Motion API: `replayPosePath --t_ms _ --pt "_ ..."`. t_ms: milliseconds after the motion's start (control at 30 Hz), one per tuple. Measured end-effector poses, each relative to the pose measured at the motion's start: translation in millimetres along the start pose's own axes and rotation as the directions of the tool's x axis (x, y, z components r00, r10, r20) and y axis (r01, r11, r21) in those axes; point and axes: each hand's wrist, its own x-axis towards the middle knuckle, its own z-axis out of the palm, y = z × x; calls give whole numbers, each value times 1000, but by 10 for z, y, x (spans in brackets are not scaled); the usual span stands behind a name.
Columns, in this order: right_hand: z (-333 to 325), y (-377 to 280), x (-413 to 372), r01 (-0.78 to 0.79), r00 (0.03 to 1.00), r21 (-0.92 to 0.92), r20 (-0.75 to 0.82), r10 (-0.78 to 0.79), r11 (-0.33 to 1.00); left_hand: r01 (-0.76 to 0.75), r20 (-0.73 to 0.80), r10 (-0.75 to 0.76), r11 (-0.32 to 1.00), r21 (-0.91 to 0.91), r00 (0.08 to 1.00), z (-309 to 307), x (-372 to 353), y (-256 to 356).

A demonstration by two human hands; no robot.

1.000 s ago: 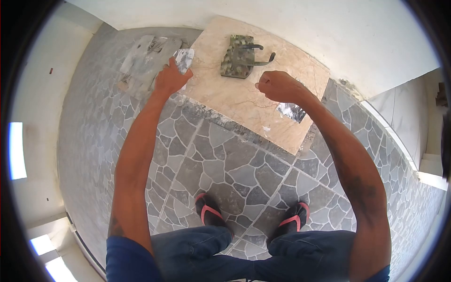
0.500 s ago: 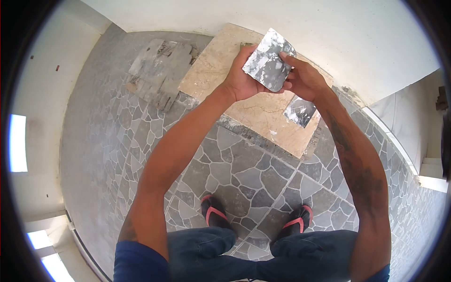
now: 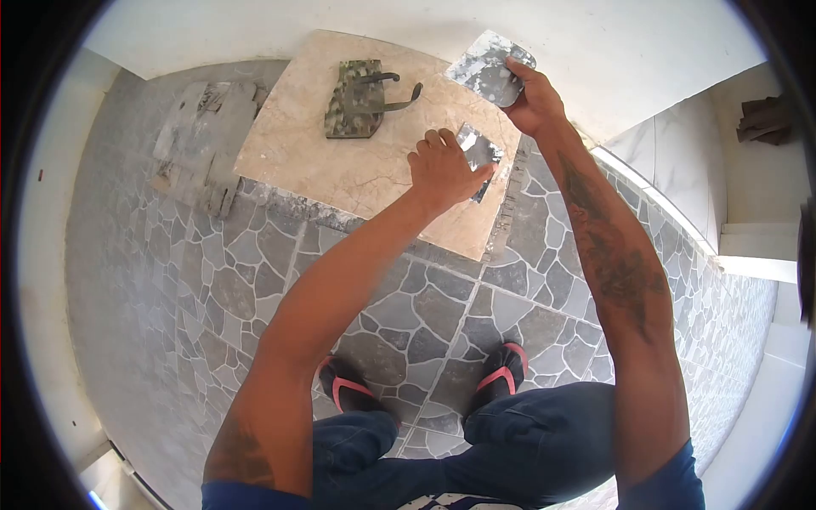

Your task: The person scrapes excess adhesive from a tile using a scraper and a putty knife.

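Progress, judged from how things lie, is at a halfway point: one mottled grey tile piece (image 3: 484,66) is off the ground, and a smaller tile piece (image 3: 479,146) lies at the beige slab's (image 3: 297,153) 3 o'clock corner. The right hand (image 3: 531,100) grips the lifted piece by its lower right edge, up at 1 o'clock in the view, in front of the white wall (image 3: 612,42). That piece is close to square, so it has no clear long axis. It sits as a diamond with its glossy face turned up toward the camera and one corner pointing to 12 o'clock. The left hand (image 3: 442,170) is curled closed over the smaller piece's near side, thumb at its edge. Whether that piece has left the slab I cannot tell. What shows of it runs roughly from 11 to 5 o'clock, shiny face up. On the slab at 10 o'clock from the left hand rests a camouflage-patterned tool (image 3: 353,102), its dark handle (image 3: 399,92) pointing toward 3 o'clock. A grey board (image 3: 200,140) lies on the patterned floor (image 3: 408,289) beyond the slab, at 9 o'clock.
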Motion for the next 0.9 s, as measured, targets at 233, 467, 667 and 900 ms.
replayPosePath --t_ms 233,467,667,900 --pt "24 99 -46 -28 999 -22 20 28 999 -48 -60 82 898 438 995 351 -120 316" --pt "-13 52 -87 9 1000 -36 -29 -10 999 -103 -103 175 866 489 979 399 -209 161" --pt "175 -175 -140 46 999 -76 31 -43 996 -147 -153 150 989 35 977 -256 108 -270" --pt "260 -130 -236 364 930 -825 346 -123 432 289 155 -342 388 -875 927 -330 -85 -1006"
